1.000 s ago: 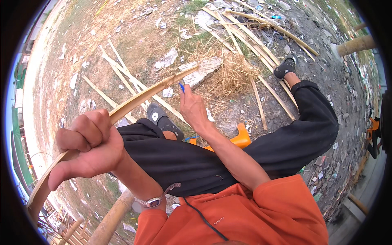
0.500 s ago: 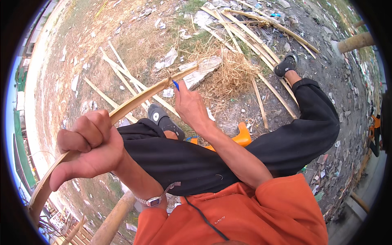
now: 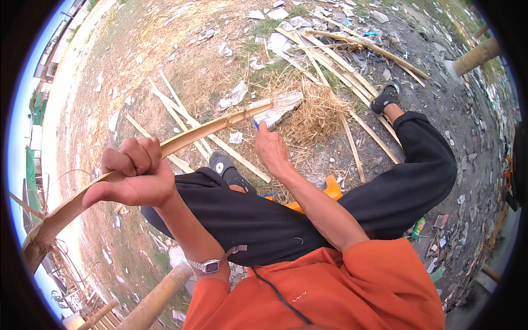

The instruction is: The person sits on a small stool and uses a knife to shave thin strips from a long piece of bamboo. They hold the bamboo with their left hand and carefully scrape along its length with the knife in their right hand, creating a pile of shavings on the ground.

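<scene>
My left hand (image 3: 137,173) is closed around a long split bamboo strip (image 3: 203,131), its thumb on the near side. The strip runs from the lower left rim up toward the middle, with its far end over a pale flat slab (image 3: 286,107). My right hand (image 3: 271,150) is closed on a small blue tool (image 3: 256,125) just beside the strip's far part. Only a blue bit of that tool shows past the fingers; its kind is hidden. A gap shows between this hand and the strip.
Pale bamboo strips (image 3: 181,113) lie beyond my left foot, and a longer pile (image 3: 346,69) lies at the far right. Straw-like shavings (image 3: 322,113) are heaped by the slab. An orange object (image 3: 332,188) sits between my legs. A bamboo pole (image 3: 159,297) stands at lower left.
My right hand has dropped slightly away from the strip, to the right and nearer me. My left hand and the strip sit a little higher and farther right in view.
</scene>
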Action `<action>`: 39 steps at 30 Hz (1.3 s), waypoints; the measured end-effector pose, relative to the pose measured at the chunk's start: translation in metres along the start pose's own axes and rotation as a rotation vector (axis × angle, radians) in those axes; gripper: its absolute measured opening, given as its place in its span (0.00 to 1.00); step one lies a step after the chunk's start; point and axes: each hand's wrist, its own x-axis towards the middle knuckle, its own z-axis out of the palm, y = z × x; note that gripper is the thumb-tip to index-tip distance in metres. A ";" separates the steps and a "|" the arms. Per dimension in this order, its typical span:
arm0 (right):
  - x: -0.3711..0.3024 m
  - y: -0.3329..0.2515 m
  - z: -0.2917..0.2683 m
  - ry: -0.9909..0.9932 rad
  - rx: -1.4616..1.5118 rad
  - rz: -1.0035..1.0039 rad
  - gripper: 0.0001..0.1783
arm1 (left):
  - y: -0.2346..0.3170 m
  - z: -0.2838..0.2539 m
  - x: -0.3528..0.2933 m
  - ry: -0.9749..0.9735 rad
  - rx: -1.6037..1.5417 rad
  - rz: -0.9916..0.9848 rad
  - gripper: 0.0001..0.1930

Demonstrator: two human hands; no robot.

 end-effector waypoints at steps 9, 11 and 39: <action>-0.003 -0.007 0.001 0.075 0.042 -0.075 0.11 | -0.002 -0.001 0.004 -0.005 -0.016 0.010 0.35; -0.012 -0.020 -0.003 0.060 0.048 -0.119 0.11 | 0.002 -0.008 -0.005 0.021 0.006 -0.011 0.35; 0.005 0.031 -0.041 -0.108 0.372 -0.065 0.28 | 0.001 -0.008 0.005 -0.482 -0.216 -0.012 0.36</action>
